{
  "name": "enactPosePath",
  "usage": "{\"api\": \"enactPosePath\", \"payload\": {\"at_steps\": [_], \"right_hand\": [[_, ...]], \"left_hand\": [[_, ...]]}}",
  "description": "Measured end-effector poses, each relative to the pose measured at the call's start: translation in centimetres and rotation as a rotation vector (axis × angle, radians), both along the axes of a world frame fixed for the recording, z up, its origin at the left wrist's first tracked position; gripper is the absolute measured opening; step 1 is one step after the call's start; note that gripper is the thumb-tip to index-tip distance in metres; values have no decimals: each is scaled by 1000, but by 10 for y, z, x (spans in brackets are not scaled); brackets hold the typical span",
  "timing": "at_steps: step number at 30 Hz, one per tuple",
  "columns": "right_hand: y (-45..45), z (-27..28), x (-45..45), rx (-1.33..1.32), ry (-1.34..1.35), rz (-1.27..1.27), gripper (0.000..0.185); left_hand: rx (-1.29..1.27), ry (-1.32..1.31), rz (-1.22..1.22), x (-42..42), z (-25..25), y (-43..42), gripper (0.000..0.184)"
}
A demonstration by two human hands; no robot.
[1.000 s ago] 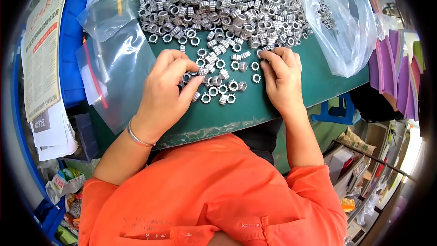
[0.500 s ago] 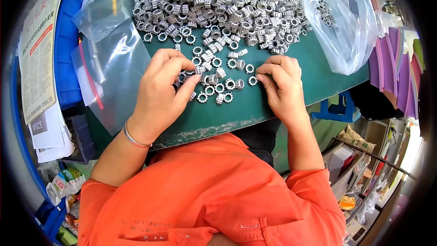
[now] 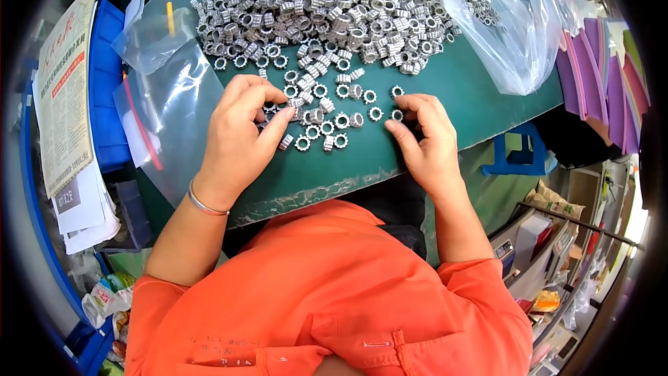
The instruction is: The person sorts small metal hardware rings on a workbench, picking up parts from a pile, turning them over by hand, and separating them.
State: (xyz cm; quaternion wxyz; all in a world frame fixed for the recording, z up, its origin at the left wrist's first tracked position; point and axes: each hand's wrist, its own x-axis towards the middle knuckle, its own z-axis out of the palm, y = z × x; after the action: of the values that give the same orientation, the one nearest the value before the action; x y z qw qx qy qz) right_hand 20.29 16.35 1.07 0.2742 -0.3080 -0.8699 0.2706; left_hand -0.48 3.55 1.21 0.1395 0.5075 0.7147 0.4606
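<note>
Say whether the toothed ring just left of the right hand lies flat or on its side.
Flat: the toothed ring faces up, and the green table shows through its hole.

- 9-to-10 o'clock: newspaper (image 3: 64, 97), red brush-style Chinese masthead, red banner, black print; wording not surely legible.
- 9 o'clock: white sheet (image 3: 78, 214), pale characters on grey block, too small.
- 7 o'clock: orange shirt (image 3: 299, 264), faint marks, unreadable.

ring pile (image 3: 320, 10) at far middle of bench (image 3: 463, 115). loose rings (image 3: 326, 105) in front of it. bag (image 3: 518, 63) right of pile; small rings (image 3: 480, 3) show through, in or under unclear. flat bag (image 3: 181, 90) left. bin (image 3: 108, 97) left of that, newspaper (image 3: 66, 90) further left. stool (image 3: 518, 153) off bench's near right edge.
</note>
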Motion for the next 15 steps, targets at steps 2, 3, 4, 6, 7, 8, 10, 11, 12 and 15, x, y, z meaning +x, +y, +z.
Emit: {"api": "enactPosePath", "payload": {"at_steps": [2, 3, 4, 6, 7, 8, 10, 11, 12, 15], "right_hand": [[-1, 1, 2, -57, 16, -27, 22], [1, 2, 3, 0, -61, 9, 21], [2, 2, 3, 59, -135, 44, 21], [-1, 6, 3, -37, -87, 22, 19], [-3, 7, 2, -134, -41, -1, 18], [-4, 5, 2, -131, -36, -2, 18], [-8, 0, 2, -703, 281, -68, 14], [-11, 7, -1, -855, 357, -70, 12], [-12, 8, 0, -853, 356, -75, 12], [-10, 5, 3, -1049, 432, -65, 16]], "left_hand": [[-9, -11, 7, 0, -1, -1, 13], [-8, -5, -1, 0, -1, -1, 13], [-4, 6, -10, -1, -1, -1, 13], [-9, -10, 3, 0, -1, -2, 13], [-9, -17, 6, 0, -1, -2, 13], [-10, -24, 9, -1, -1, -1, 13], [-4, -27, 5, 0, -2, -1, 13], [-8, -31, 3, 0, -2, -1, 13], [-12, -37, 3, 0, -2, 0, 13], [-5, -34, -4, -1, -3, 0, 13]]}}
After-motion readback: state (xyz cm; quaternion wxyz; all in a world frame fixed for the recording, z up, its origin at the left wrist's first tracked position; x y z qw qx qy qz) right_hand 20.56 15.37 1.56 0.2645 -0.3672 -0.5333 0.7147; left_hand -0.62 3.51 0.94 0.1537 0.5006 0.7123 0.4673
